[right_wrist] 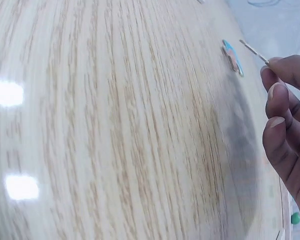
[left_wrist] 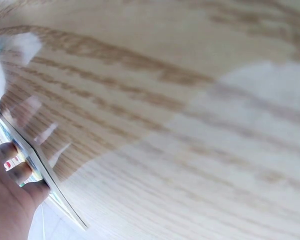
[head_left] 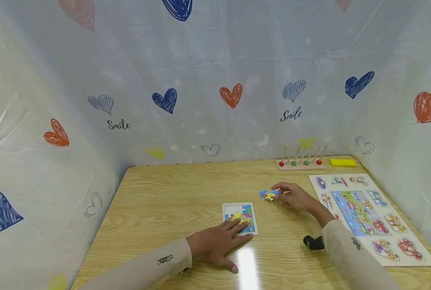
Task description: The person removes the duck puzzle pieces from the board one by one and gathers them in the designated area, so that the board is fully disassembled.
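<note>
Fingers of your left hand [head_left: 219,243] lie flat and straight on the small puzzle [head_left: 240,218], pressing it to the bench [head_left: 164,201]. Just right of the puzzle, your right hand [head_left: 295,197] pinches a blue-and-yellow piece [head_left: 268,195] — lifted off the wood, another piece [right_wrist: 233,58] lying beyond it. Farther right of the puzzle lies a big board [head_left: 367,213] — pegs [head_left: 300,160] behind.

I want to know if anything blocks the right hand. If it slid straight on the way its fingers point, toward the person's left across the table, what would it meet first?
Probably nothing soon. The right hand pinches a puzzle piece; another loose piece lies right by it, then bare table. The small puzzle board looks nearer the person, off that line, though depth is unclear.
</note>
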Available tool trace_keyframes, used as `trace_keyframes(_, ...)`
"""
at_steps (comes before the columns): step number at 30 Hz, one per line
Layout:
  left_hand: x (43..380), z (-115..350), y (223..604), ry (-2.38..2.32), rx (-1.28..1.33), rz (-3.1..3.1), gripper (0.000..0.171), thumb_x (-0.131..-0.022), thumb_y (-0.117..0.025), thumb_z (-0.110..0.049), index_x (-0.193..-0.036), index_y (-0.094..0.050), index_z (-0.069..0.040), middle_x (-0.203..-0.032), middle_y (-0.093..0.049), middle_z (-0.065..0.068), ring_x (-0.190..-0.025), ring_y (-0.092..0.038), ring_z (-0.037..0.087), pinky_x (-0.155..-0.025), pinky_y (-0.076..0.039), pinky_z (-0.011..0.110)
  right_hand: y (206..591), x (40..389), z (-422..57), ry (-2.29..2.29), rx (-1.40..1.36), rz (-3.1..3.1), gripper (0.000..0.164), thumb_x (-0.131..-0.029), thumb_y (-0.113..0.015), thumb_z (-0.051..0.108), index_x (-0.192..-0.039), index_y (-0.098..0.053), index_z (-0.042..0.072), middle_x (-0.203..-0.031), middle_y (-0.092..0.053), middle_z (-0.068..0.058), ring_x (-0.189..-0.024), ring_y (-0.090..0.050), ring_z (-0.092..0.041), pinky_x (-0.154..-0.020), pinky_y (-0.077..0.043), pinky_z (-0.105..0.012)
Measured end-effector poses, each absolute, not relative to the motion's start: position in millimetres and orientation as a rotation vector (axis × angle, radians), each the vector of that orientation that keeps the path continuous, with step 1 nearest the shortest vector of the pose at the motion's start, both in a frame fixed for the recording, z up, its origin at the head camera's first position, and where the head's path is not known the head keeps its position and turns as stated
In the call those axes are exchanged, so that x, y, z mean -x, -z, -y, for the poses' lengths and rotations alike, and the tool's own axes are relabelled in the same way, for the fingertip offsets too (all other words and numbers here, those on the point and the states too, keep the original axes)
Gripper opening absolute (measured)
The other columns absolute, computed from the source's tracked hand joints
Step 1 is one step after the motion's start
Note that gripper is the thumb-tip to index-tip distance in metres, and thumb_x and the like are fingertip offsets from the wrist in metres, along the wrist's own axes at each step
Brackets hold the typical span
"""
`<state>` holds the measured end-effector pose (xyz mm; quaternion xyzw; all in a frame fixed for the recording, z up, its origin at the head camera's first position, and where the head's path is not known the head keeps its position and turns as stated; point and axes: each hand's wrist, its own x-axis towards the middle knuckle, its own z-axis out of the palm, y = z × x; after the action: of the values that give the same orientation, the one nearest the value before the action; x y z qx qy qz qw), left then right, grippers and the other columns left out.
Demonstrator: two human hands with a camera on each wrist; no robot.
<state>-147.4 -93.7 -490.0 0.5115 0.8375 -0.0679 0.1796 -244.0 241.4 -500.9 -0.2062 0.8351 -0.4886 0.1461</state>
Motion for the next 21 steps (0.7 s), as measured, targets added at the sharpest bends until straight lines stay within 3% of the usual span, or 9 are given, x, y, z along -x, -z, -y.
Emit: trace_keyframes(21,147,94,493,0.201,-1.449,-2.374,0.096,-0.09,-0.035,-0.082,-0.163,0.002,-0.031,-0.171,0.003,0.005,-0.157,-0.003,0.029,-0.125,-0.017,0.046,507,255,-255,1.387,0.51,-2.462,0.034,-0.101,-0.057,0.002,-0.133,-0.054,-0.01,-0.096,-0.058,-0.02,-0.059,-0.053,-0.015,-0.054,-0.049,-0.029)
